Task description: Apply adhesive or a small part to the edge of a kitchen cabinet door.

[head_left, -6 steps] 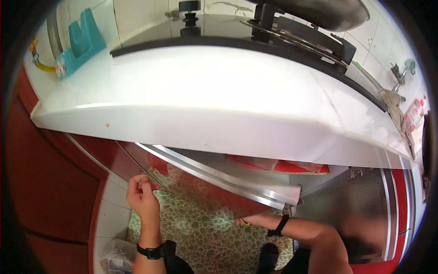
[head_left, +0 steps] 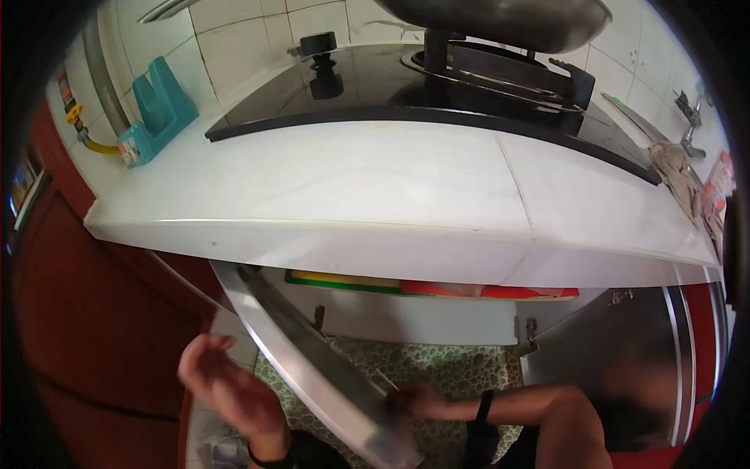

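The red cabinet door with a silver metal edge [head_left: 301, 375] hangs open under the counter, swung toward me. My right hand [head_left: 426, 401] is low beside the inner face of this door, its fingers curled and in shadow. A thin pale strip [head_left: 387, 381] sticks up from the fingers; I cannot make out what it is. Left of the door, my left hand [head_left: 234, 387] is raised and blurred, palm showing, fingers loosely bent and apart, nothing visible in it. Inside the cabinet, green-yellow and red flat items [head_left: 484, 291] lie just below the counter.
Above is the white countertop [head_left: 351, 176] with a black gas stove [head_left: 367, 82] and a metal pan [head_left: 500, 19]. A teal plastic holder [head_left: 160, 109] stands at the left, a grey cloth [head_left: 676, 172] at the right. A second cabinet door [head_left: 601, 352] stands open at right.
The left cabinet door has swung further open toward me, uncovering more of the inside. My left hand has moved lower and to the left. My right hand has moved slightly lower.
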The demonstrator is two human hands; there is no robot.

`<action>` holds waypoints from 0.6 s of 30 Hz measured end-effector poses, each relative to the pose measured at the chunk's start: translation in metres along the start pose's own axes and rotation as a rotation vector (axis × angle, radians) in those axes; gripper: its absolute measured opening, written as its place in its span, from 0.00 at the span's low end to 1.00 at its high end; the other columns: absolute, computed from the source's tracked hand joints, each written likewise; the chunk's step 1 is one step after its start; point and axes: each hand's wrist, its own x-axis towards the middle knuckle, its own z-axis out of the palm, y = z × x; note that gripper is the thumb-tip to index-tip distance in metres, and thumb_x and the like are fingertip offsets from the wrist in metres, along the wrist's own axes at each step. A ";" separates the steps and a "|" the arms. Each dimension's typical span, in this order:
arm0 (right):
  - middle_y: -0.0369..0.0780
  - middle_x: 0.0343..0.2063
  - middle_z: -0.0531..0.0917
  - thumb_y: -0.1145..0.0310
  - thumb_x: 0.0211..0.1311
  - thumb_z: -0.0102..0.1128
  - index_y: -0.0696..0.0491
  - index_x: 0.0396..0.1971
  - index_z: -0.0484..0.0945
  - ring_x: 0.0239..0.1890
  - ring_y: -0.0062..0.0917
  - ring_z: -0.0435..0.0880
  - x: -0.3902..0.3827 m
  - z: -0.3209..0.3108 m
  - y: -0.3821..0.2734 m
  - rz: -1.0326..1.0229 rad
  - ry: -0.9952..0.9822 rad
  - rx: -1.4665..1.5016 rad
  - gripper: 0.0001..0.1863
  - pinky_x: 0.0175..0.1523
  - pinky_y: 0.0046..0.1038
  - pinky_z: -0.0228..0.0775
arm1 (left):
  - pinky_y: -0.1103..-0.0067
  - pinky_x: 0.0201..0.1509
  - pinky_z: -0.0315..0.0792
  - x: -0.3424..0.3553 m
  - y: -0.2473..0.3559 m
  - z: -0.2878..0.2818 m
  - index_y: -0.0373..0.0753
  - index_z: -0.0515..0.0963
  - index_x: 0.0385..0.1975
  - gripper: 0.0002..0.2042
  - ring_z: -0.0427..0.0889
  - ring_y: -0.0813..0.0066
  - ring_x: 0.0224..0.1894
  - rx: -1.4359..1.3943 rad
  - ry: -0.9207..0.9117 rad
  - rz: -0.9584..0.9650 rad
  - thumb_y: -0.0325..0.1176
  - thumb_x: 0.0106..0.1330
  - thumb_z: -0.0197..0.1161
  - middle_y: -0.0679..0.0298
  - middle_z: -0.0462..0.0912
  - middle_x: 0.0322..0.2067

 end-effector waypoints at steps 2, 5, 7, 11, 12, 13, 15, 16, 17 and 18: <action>0.42 0.49 0.83 0.53 0.77 0.51 0.48 0.63 0.74 0.45 0.24 0.85 -0.010 0.062 -0.032 0.196 -0.141 -0.617 0.23 0.52 0.31 0.80 | 0.64 0.65 0.64 0.021 0.056 -0.002 0.31 0.64 0.61 0.30 0.72 0.58 0.55 0.185 -0.214 0.450 0.53 0.72 0.53 0.48 0.72 0.53; 0.40 0.44 0.85 0.57 0.75 0.55 0.52 0.53 0.81 0.38 0.24 0.85 -0.025 0.098 -0.049 0.151 -0.182 -0.571 0.17 0.41 0.31 0.79 | 0.65 0.67 0.66 0.007 0.070 -0.033 0.44 0.66 0.59 0.26 0.70 0.58 0.61 0.417 -0.282 0.567 0.54 0.70 0.56 0.56 0.71 0.50; 0.40 0.42 0.85 0.57 0.75 0.55 0.52 0.52 0.81 0.38 0.24 0.85 -0.021 0.105 -0.048 0.230 -0.217 -0.621 0.17 0.41 0.32 0.79 | 0.59 0.72 0.60 0.010 0.068 -0.037 0.51 0.68 0.47 0.19 0.69 0.55 0.61 0.222 -0.459 0.673 0.55 0.66 0.60 0.63 0.72 0.44; 0.40 0.37 0.84 0.48 0.78 0.44 0.53 0.58 0.77 0.29 0.27 0.83 -0.004 0.072 -0.010 -0.056 -0.269 -0.575 0.25 0.35 0.34 0.77 | 0.53 0.76 0.50 0.011 0.053 -0.051 0.54 0.68 0.41 0.20 0.69 0.53 0.61 -0.069 -0.488 0.669 0.59 0.61 0.61 0.66 0.72 0.40; 0.40 0.37 0.84 0.48 0.78 0.44 0.53 0.58 0.77 0.29 0.27 0.83 -0.003 0.077 -0.025 -0.042 -0.277 -0.567 0.25 0.35 0.34 0.77 | 0.53 0.77 0.49 0.008 0.056 -0.056 0.54 0.68 0.43 0.19 0.68 0.54 0.62 0.013 -0.469 0.645 0.58 0.62 0.61 0.67 0.71 0.41; 0.42 0.35 0.84 0.53 0.77 0.45 0.54 0.56 0.77 0.28 0.31 0.84 -0.002 0.087 -0.068 0.027 -0.271 -0.896 0.23 0.33 0.36 0.78 | 0.53 0.77 0.49 0.011 0.061 -0.063 0.54 0.68 0.43 0.19 0.68 0.54 0.62 0.030 -0.468 0.642 0.58 0.62 0.61 0.67 0.71 0.41; 0.46 0.31 0.84 0.62 0.73 0.48 0.56 0.52 0.77 0.25 0.40 0.84 -0.009 0.102 -0.125 -0.111 -0.180 -1.436 0.17 0.31 0.40 0.77 | 0.54 0.78 0.49 0.019 0.069 -0.074 0.55 0.68 0.43 0.19 0.67 0.57 0.62 0.091 -0.542 0.628 0.59 0.63 0.60 0.69 0.70 0.42; 0.47 0.30 0.83 0.68 0.70 0.50 0.56 0.49 0.78 0.24 0.44 0.83 -0.011 0.106 -0.139 -0.326 -0.104 -1.631 0.14 0.31 0.43 0.77 | 0.53 0.79 0.47 0.025 0.075 -0.083 0.55 0.67 0.43 0.19 0.66 0.58 0.63 0.129 -0.623 0.609 0.59 0.64 0.60 0.70 0.69 0.43; 0.48 0.29 0.83 0.67 0.68 0.51 0.54 0.50 0.76 0.27 0.46 0.84 -0.009 0.107 -0.154 -0.548 0.010 -1.541 0.14 0.34 0.45 0.77 | 0.53 0.79 0.47 0.026 0.074 -0.088 0.55 0.67 0.43 0.19 0.66 0.58 0.63 0.124 -0.616 0.608 0.59 0.64 0.60 0.70 0.69 0.43; 0.49 0.28 0.83 0.67 0.66 0.52 0.52 0.50 0.75 0.30 0.48 0.85 -0.003 0.108 -0.169 -0.772 0.112 -1.425 0.15 0.38 0.48 0.77 | 0.53 0.79 0.46 0.027 0.075 -0.093 0.55 0.67 0.42 0.19 0.66 0.58 0.63 0.106 -0.606 0.595 0.59 0.64 0.61 0.70 0.68 0.41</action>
